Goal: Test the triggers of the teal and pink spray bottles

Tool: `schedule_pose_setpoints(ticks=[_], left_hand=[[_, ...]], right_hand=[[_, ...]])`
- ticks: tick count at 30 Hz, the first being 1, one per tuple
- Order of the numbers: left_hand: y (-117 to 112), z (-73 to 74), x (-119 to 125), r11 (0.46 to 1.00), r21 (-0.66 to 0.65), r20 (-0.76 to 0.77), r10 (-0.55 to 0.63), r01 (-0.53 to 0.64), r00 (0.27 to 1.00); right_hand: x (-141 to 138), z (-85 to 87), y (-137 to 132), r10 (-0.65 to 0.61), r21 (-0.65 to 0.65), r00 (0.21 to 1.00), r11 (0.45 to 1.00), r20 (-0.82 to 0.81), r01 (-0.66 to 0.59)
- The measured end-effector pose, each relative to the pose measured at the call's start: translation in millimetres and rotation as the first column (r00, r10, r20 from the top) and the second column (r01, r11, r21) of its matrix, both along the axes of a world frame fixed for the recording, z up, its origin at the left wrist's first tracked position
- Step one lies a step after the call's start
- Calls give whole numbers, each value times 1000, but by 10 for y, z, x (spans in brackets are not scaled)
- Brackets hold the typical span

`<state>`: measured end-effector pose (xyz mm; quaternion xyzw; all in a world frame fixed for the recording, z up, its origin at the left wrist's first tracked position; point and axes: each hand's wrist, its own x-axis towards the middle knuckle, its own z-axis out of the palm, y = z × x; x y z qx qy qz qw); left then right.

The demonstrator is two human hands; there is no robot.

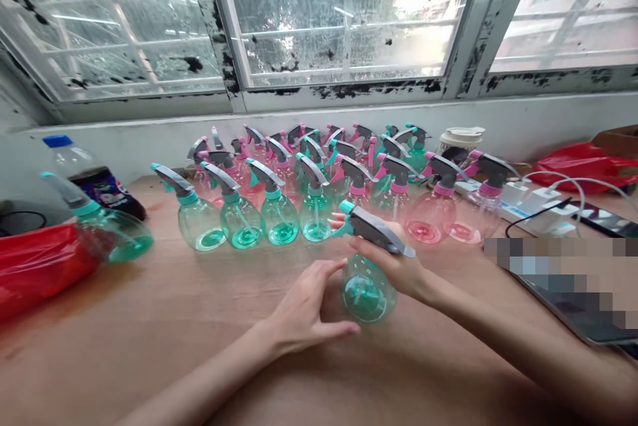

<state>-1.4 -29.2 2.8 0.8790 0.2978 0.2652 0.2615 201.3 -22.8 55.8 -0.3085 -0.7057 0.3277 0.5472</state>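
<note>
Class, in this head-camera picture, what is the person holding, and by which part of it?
The right hand holds a teal-and-grey spray bottle by its neck, below the trigger head; the left hand holds nothing.

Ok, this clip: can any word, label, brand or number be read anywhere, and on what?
Nothing is legible. The dark label on the blue-capped plastic bottle carries print too small and blurred to read. No lettering shows on the spray bottle in the right hand.
</note>
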Motion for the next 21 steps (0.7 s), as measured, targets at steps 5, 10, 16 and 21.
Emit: schedule_pose_setpoints(ticks=[5, 10, 16, 21], left_hand=[[-216, 5, -159, 994, -48, 103, 105, -100, 989], [-347, 94, -498, 946, 47, 126, 313, -320, 942], [-563, 152, -1040, 852, 58, 42, 519, -520, 854], [-659, 276, -1606, 772, 127, -6, 628, -622, 778]], right_hand=[[-361, 10, -6, 7, -1, 1000, 1000, -30, -7], [-894, 77, -56, 65, 40, 998, 997, -3, -65], [-1507, 163, -83, 127, 83, 987, 987, 99, -135], [-1780, 172, -49, 213, 136, 931, 955, 296, -262]])
